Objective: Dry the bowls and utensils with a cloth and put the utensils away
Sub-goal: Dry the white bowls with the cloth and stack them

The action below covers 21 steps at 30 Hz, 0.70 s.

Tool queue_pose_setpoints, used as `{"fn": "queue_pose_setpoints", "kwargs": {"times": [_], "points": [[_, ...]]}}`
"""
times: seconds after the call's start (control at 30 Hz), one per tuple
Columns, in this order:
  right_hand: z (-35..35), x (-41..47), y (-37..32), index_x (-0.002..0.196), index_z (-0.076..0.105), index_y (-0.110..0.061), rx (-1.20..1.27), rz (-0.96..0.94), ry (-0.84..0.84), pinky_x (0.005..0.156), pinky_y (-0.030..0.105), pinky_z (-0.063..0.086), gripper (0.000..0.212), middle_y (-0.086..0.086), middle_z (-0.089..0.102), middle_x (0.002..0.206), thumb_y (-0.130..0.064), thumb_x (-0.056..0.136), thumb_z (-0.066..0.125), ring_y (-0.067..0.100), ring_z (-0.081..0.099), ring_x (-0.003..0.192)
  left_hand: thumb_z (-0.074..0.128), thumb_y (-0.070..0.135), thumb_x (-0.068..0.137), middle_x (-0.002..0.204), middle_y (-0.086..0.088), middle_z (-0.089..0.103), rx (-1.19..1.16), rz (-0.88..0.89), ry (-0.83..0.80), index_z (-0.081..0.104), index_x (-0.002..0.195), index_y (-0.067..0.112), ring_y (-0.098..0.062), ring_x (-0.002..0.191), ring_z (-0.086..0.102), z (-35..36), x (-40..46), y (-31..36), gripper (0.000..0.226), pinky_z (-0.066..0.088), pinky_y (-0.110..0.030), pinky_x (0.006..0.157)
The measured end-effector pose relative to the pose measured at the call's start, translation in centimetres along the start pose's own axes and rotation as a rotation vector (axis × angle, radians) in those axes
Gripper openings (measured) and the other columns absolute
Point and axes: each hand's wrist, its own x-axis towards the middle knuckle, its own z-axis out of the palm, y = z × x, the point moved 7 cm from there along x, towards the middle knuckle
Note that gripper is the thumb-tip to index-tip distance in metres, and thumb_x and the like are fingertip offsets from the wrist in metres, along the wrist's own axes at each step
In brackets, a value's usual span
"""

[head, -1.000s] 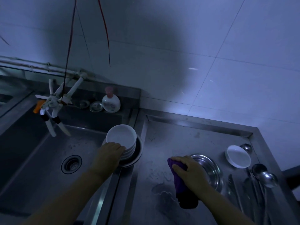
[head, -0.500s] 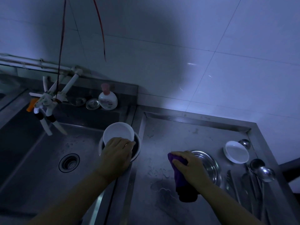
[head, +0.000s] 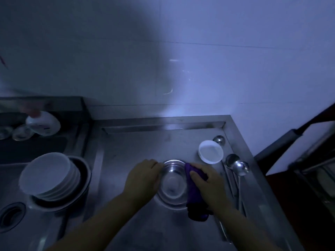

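Shiny steel bowl upright, mouth up, on worktop; my left hand grips its rim, right hand pinches purple cloth.

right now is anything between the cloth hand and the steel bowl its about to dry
Nothing visible. The right hand holds the purple cloth against the steel bowl at its right rim, and the left hand is at the bowl's left rim. The bowl's inside looks bare.

Very dim, blue cast. Broad dark shadow covers the upper left of the frame; tiled wall brighter at upper right, faint glare streaks at centre. Soap bottle at left edge motion-blurred. Wide-angle bending at the edges.
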Motion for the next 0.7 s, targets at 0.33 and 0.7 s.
{"fn": "queue_pose_setpoints", "kwargs": {"times": [0.33, 0.7], "points": [[-12.2, 4.2, 10.0, 0.100, 0.064, -0.040, 0.203, 0.186, 0.199, 0.075, 0.003, 0.041, 0.033, -0.012, 0.063, 0.102, -0.010, 0.087, 0.067, -0.008, 0.057, 0.092, 0.048, 0.024, 0.093, 0.099, -0.011, 0.061, -0.301, -0.473, -0.297, 0.056, 0.087, 0.011, -0.027, 0.094, 0.057, 17.1, 13.1, 6.9, 0.016, 0.030, -0.029, 0.068], [-17.0, 7.2, 16.3, 0.105, 0.067, -0.033, 0.255, 0.228, 0.169, 0.092, 0.037, 0.050, 0.031, -0.013, 0.063, 0.105, -0.008, 0.086, 0.067, 0.005, 0.060, 0.097, 0.052, 0.027, 0.093, 0.122, -0.026, 0.055, -0.407, -0.912, -0.348, 0.050, 0.117, -0.009, -0.035, 0.111, 0.053, 25.2, 16.7, 6.7, 0.044, 0.039, -0.031, 0.080]]}}
